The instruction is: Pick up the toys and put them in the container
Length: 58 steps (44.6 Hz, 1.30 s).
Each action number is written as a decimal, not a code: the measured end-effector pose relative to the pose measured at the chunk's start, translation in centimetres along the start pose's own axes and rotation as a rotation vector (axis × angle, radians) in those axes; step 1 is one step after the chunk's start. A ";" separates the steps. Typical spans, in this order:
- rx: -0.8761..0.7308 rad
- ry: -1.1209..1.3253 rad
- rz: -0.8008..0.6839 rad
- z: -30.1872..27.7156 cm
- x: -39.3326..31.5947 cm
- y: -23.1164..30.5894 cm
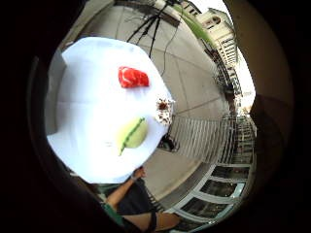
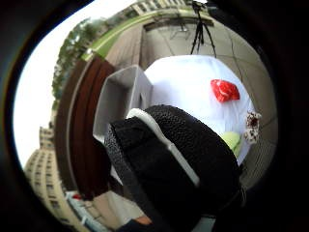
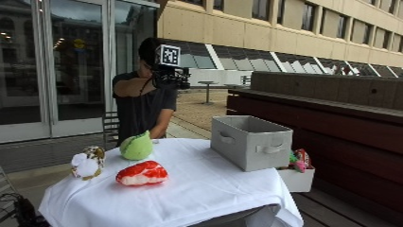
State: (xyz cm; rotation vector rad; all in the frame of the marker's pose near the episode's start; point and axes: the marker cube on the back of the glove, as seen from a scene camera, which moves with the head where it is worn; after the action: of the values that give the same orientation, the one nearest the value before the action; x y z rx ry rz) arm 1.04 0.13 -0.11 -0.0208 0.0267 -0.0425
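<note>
Three plush toys lie on the white-clothed table (image 3: 207,189): a red and white one (image 3: 142,173) near the front, a green pod-shaped one (image 3: 136,146) behind it, and a white and brown one (image 3: 87,163) at the left edge. A grey fabric container (image 3: 250,142) stands at the table's right side. My gloved right hand (image 3: 171,76) is raised at head height, far above the table, holding nothing. From the palm I look down on the red toy (image 1: 132,77), green toy (image 1: 131,134) and white and brown toy (image 1: 164,110). The glove (image 2: 178,164) hides part of the container (image 2: 118,96).
A small white box (image 3: 296,177) with colourful toys sits beside the table against a dark wooden bench (image 3: 327,109). The person's bare left hand (image 1: 138,172) is at the table's edge. A tripod (image 1: 150,24) stands on the paving beyond the table.
</note>
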 end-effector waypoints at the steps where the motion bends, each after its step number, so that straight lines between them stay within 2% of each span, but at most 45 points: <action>1: -0.002 -0.002 0.000 0.0 0.0 0.0; 10: 0.004 0.005 0.045 0.1 0.3 -0.1; 14: -0.179 0.009 0.231 -0.8 -0.6 1.6; 15: -0.179 0.016 0.230 -0.8 -0.4 1.8; 18: -0.048 0.050 0.054 0.0 1.6 1.3; 20: -0.026 0.063 0.003 0.2 2.8 1.4; 25: -0.119 0.059 0.102 -0.3 4.2 3.1; 30: -0.022 0.058 -0.006 1.0 7.1 3.9; 37: 0.038 0.060 0.009 3.6 9.4 4.9; 52: -0.066 0.017 -0.020 8.8 10.9 7.8; 58: -0.050 0.025 0.024 11.7 11.0 8.1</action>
State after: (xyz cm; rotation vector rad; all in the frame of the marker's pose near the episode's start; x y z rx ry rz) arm 12.73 7.94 11.14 -0.0703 0.0533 -0.0182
